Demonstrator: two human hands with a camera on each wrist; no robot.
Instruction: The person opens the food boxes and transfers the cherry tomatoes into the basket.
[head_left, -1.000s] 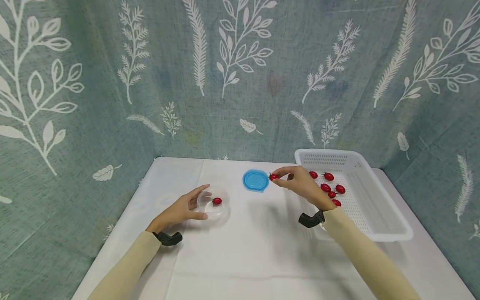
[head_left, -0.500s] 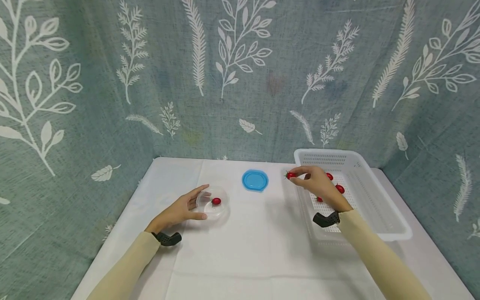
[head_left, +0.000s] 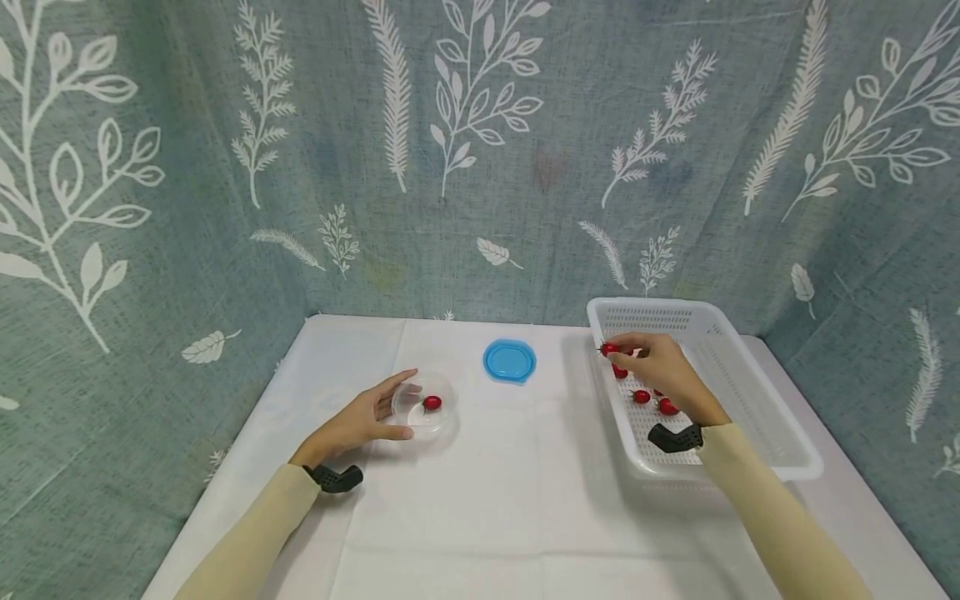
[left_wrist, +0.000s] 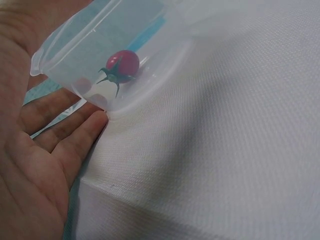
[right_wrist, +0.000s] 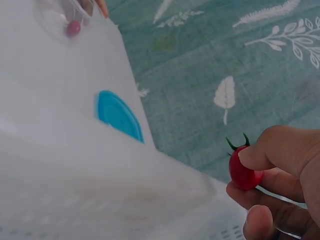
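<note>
My left hand [head_left: 356, 425] holds a clear plastic cup [head_left: 412, 421] on the table, thumb on the near side and fingers round the far side. Inside the cup lies one red cherry tomato [head_left: 432, 402]; its green stem end shows in the left wrist view [left_wrist: 123, 65]. Over the left side of a white plastic basket [head_left: 750, 400], my right hand [head_left: 663, 375] pinches another cherry tomato [right_wrist: 243, 167] between thumb and fingers, green calyx facing away from the palm. Below that hand several cherry tomatoes [head_left: 667, 407] lie on the basket floor, some partly hidden by it.
A blue plastic lid [head_left: 510, 362] lies flat at the back of the table, between cup and basket. White cloth [head_left: 480, 500] covers the table. Patterned green-grey curtain [head_left: 465, 250] hangs behind and along both sides.
My right hand has moved right with the cherry tomato, from beside the blue lid to over the basket's left side. The left hand and cup have stayed in place.
</note>
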